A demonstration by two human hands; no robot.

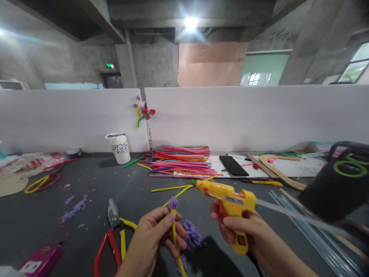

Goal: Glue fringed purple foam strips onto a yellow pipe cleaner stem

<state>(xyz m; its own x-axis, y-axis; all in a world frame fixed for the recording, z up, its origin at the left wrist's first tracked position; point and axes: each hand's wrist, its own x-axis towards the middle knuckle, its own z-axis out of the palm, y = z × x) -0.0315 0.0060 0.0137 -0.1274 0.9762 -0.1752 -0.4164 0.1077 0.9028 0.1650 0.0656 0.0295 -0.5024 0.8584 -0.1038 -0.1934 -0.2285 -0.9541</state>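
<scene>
My left hand (157, 234) pinches a yellow pipe cleaner stem (175, 246) topped with a small purple tuft (173, 202), held upright. My right hand (245, 232) is wrapped round the grip of a yellow hot glue gun (227, 200). Its nozzle points left, a little above and to the right of the purple tuft, not touching it. A clear glue stick (288, 215) sticks out of the gun's back. More purple fuzz (192, 234) lies on the dark table (43, 215) between my hands.
Red-handled pliers (111, 234) lie left of my left hand. A heap of coloured pipe cleaners (181, 161), a white paper cup (118, 147) and a black phone (233, 165) sit further back. At right stands a black pot (340, 184). White partition boards (259, 115) close off the rear.
</scene>
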